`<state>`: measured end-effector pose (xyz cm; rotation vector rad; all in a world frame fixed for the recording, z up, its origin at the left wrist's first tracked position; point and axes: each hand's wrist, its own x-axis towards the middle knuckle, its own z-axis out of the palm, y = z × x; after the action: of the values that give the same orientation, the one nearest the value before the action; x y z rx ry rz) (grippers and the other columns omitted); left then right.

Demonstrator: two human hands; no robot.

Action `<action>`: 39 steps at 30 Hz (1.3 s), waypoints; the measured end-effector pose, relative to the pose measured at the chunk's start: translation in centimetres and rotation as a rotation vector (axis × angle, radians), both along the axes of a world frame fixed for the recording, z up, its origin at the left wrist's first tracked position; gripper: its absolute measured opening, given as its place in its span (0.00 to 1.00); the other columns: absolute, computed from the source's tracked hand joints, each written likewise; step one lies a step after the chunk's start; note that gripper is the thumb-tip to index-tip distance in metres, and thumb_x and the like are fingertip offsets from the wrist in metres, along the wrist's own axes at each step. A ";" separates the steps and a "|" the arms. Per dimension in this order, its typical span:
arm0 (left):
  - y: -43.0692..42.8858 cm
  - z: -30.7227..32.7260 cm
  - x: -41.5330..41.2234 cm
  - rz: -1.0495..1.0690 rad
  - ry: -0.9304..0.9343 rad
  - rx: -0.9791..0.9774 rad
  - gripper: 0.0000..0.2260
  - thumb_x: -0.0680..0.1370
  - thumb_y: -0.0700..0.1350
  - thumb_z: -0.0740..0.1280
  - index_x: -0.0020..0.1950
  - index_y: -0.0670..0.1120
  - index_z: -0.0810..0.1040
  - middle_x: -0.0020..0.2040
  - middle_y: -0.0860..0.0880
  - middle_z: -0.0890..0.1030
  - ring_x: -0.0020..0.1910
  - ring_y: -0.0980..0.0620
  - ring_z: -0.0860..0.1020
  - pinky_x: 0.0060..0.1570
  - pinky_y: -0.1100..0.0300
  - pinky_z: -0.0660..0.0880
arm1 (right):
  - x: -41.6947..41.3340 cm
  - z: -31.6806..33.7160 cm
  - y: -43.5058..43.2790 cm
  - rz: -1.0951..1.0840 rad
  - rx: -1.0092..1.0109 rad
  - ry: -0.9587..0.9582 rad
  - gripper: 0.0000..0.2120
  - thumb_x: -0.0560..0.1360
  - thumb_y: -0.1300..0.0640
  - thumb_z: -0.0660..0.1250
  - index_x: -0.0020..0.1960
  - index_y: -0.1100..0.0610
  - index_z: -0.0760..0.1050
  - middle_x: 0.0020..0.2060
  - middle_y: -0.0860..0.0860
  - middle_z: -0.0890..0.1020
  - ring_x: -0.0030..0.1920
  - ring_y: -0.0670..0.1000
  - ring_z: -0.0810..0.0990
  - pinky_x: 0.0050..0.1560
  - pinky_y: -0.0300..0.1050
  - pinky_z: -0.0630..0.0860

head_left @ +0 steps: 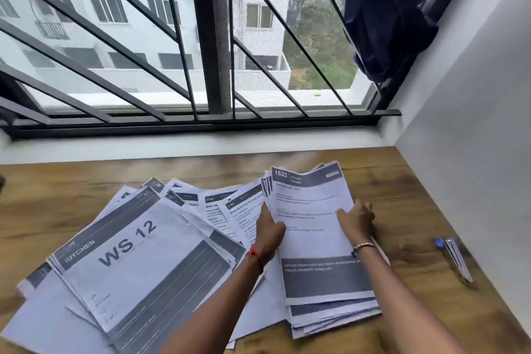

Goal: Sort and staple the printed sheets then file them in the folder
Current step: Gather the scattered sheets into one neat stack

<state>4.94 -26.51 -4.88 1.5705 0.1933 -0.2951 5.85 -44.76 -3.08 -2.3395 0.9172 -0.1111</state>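
- The left hand grips the left edge of the right-hand stack. Its thumb lies on the paper; the fingers appear to curl under it, though they are hidden.
- The right hand pinches the stack's right edge, thumb on top and fingers round the side.
- The stack lies on the right part of the counter. Its near end rests on the wood, and its far end is lifted and bowed between the two hands.
- Handling: the sheets are light, thin and limp. They will probably sag, slip over each other and crease if pinched at one corner, so holding both long edges, as now, looks best for squaring them up.
- The top sheet is white with a dark header reading "1623 KITCHEN", a few lines of small text and a dark band near its near end. The edges of the sheets beneath it are uneven.
- Left of the stack, and touching it, a fanned pile of similar sheets spreads across the counter. A large "WS 12" cover sheet lies on its near left part.
- To the right, well apart from the stack, lies a slim blue-and-silver tool, probably the stapler.
- No folder is in view.
- At the far side is a barred window, with blue cloth bunched at its right.
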 end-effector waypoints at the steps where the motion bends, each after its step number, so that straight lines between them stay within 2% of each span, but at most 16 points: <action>1: 0.1 0.3 -0.2 0.026 0.009 -0.038 0.31 0.61 0.38 0.58 0.65 0.44 0.70 0.60 0.46 0.78 0.59 0.46 0.77 0.61 0.44 0.73 | 0.1 0.2 0.3 0.009 -0.010 -0.013 0.13 0.71 0.63 0.65 0.54 0.68 0.70 0.59 0.64 0.70 0.61 0.65 0.68 0.62 0.55 0.64; 4: 0.6 1.2 -0.9 0.156 0.049 -0.101 0.31 0.61 0.37 0.56 0.65 0.41 0.68 0.61 0.44 0.77 0.58 0.46 0.76 0.62 0.45 0.72 | 0.6 0.9 1.3 0.076 -0.005 -0.010 0.14 0.73 0.62 0.62 0.58 0.64 0.70 0.58 0.62 0.75 0.61 0.63 0.71 0.65 0.57 0.62; 6: 1.1 2.2 -1.6 0.259 0.087 -0.047 0.30 0.64 0.35 0.57 0.67 0.39 0.66 0.63 0.42 0.76 0.60 0.45 0.75 0.64 0.48 0.71 | 1.0 1.2 2.4 0.173 -0.001 -0.020 0.16 0.74 0.61 0.62 0.62 0.63 0.68 0.58 0.62 0.76 0.61 0.63 0.72 0.63 0.55 0.66; 8: 1.7 2.9 -2.4 0.306 0.108 0.069 0.25 0.68 0.30 0.58 0.65 0.38 0.69 0.62 0.40 0.75 0.61 0.41 0.73 0.65 0.50 0.69 | 1.3 1.3 3.7 0.273 -0.016 -0.008 0.18 0.76 0.62 0.60 0.64 0.64 0.66 0.60 0.63 0.75 0.61 0.63 0.72 0.61 0.54 0.68; 10: 2.1 3.2 -3.0 0.288 0.169 0.316 0.21 0.69 0.31 0.60 0.62 0.37 0.70 0.64 0.39 0.69 0.64 0.38 0.67 0.66 0.52 0.64 | 1.5 1.3 4.9 0.318 -0.024 0.037 0.17 0.76 0.63 0.58 0.64 0.64 0.65 0.61 0.62 0.74 0.62 0.62 0.71 0.61 0.53 0.66; 14: 3.1 2.9 -3.5 0.226 0.254 0.510 0.24 0.70 0.35 0.63 0.66 0.38 0.66 0.72 0.37 0.54 0.69 0.37 0.56 0.70 0.51 0.58 | 1.9 0.5 5.6 0.397 -0.046 0.123 0.25 0.76 0.57 0.61 0.69 0.62 0.60 0.68 0.60 0.66 0.69 0.61 0.62 0.68 0.57 0.62; 16: 3.3 2.8 -3.5 0.198 0.251 0.500 0.25 0.71 0.35 0.63 0.68 0.37 0.64 0.73 0.37 0.54 0.71 0.37 0.54 0.71 0.50 0.56 | 2.0 0.4 5.4 0.427 -0.041 0.162 0.30 0.75 0.53 0.64 0.72 0.61 0.57 0.70 0.59 0.63 0.70 0.61 0.60 0.69 0.58 0.59; 18: 3.2 2.9 -3.4 0.200 0.241 0.470 0.24 0.71 0.35 0.62 0.67 0.37 0.64 0.71 0.37 0.60 0.69 0.38 0.58 0.70 0.51 0.57 | 2.1 0.4 5.2 0.441 -0.046 0.175 0.31 0.74 0.51 0.65 0.71 0.61 0.58 0.70 0.58 0.64 0.70 0.60 0.60 0.68 0.57 0.59; 21: 2.8 2.9 -3.3 0.232 0.208 0.412 0.21 0.70 0.34 0.63 0.62 0.36 0.67 0.63 0.37 0.69 0.62 0.37 0.68 0.63 0.51 0.66 | 2.0 0.2 4.8 0.429 0.015 0.161 0.26 0.74 0.52 0.67 0.65 0.62 0.62 0.67 0.56 0.67 0.68 0.59 0.61 0.65 0.54 0.59; 24: 2.7 3.2 -3.4 0.226 0.145 0.340 0.24 0.69 0.31 0.61 0.65 0.40 0.66 0.61 0.39 0.65 0.59 0.39 0.70 0.59 0.58 0.67 | 1.8 -0.5 4.3 0.372 0.095 0.105 0.23 0.73 0.55 0.68 0.62 0.61 0.63 0.64 0.58 0.72 0.65 0.60 0.66 0.64 0.54 0.63; 26: 2.3 3.6 -3.5 0.168 0.072 0.289 0.28 0.69 0.28 0.58 0.69 0.43 0.65 0.61 0.41 0.66 0.60 0.43 0.69 0.59 0.63 0.64 | 1.5 -0.9 3.9 0.298 0.129 0.062 0.20 0.72 0.56 0.68 0.59 0.60 0.64 0.60 0.58 0.75 0.61 0.60 0.70 0.62 0.56 0.66; 30: 1.6 3.4 -3.1 0.128 -0.095 0.287 0.28 0.70 0.30 0.59 0.69 0.46 0.69 0.63 0.46 0.74 0.63 0.47 0.71 0.63 0.59 0.67 | 1.2 -1.1 3.4 0.224 0.119 0.071 0.18 0.71 0.57 0.67 0.57 0.60 0.65 0.57 0.58 0.76 0.58 0.61 0.73 0.59 0.53 0.67; 33: 2.0 4.5 -2.9 0.182 -0.122 0.207 0.29 0.69 0.30 0.58 0.68 0.49 0.69 0.59 0.51 0.77 0.58 0.49 0.75 0.56 0.65 0.70 | 1.5 -1.2 3.5 0.241 0.154 0.076 0.17 0.71 0.58 0.67 0.56 0.61 0.66 0.55 0.58 0.77 0.56 0.61 0.75 0.57 0.56 0.72; 35: 2.7 5.0 -2.9 0.189 -0.099 0.170 0.31 0.70 0.30 0.59 0.70 0.53 0.62 0.51 0.55 0.78 0.47 0.54 0.77 0.44 0.71 0.71 | 1.9 -1.5 3.9 0.236 0.181 0.065 0.17 0.69 0.59 0.67 0.55 0.62 0.67 0.53 0.58 0.77 0.54 0.61 0.76 0.54 0.56 0.75; 37: 4.0 4.7 -2.8 0.213 -0.045 0.120 0.33 0.69 0.36 0.61 0.72 0.52 0.58 0.48 0.54 0.78 0.42 0.54 0.78 0.45 0.66 0.75 | 2.3 -1.5 4.4 0.232 0.208 0.065 0.16 0.68 0.59 0.67 0.53 0.63 0.70 0.50 0.57 0.78 0.51 0.60 0.77 0.50 0.53 0.76; 39: 5.3 3.9 -2.4 0.268 0.058 0.031 0.30 0.62 0.43 0.62 0.66 0.45 0.69 0.50 0.50 0.80 0.48 0.46 0.80 0.53 0.50 0.77 | 2.6 -1.0 5.0 0.248 0.285 0.034 0.13 0.65 0.59 0.68 0.48 0.63 0.74 0.43 0.55 0.79 0.45 0.57 0.79 0.43 0.48 0.75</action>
<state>2.54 -21.24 -1.02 1.5466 0.4509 -0.1275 8.45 -39.78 -4.13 -2.1702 0.6068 0.1525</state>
